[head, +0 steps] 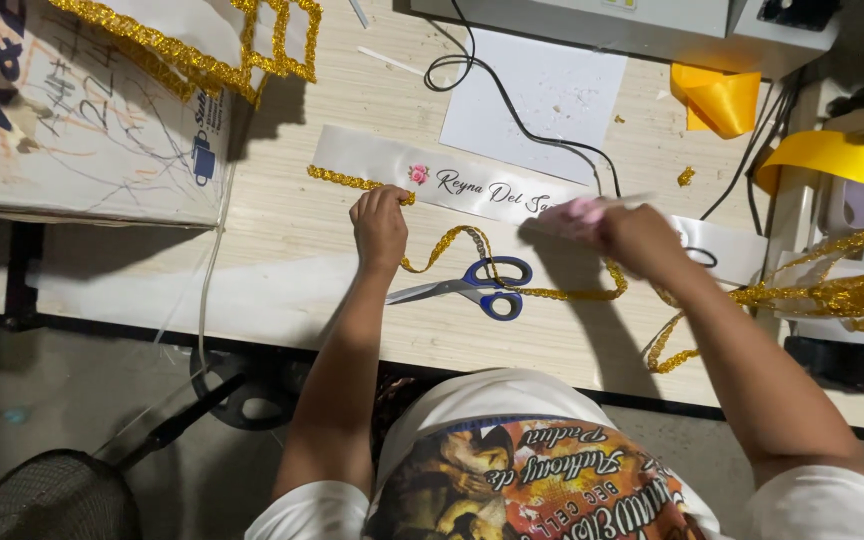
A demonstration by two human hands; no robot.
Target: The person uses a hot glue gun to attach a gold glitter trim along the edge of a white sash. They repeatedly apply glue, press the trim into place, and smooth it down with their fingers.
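Blue-handled scissors (482, 287) beside glittery gold trim (352, 181), perhaps hand-pinned (380, 222).

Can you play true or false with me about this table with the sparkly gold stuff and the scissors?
1. The left hand presses glittery gold braid trim onto the long white satin ribbon. True.
2. The blue-handled metal scissors are held in the right hand. False: they lie on the pale wooden table, between the hands.
3. The right hand holds something pink. True, though it is blurred.
4. The folded ribbon piece at the top is green. False: it is yellow-orange.
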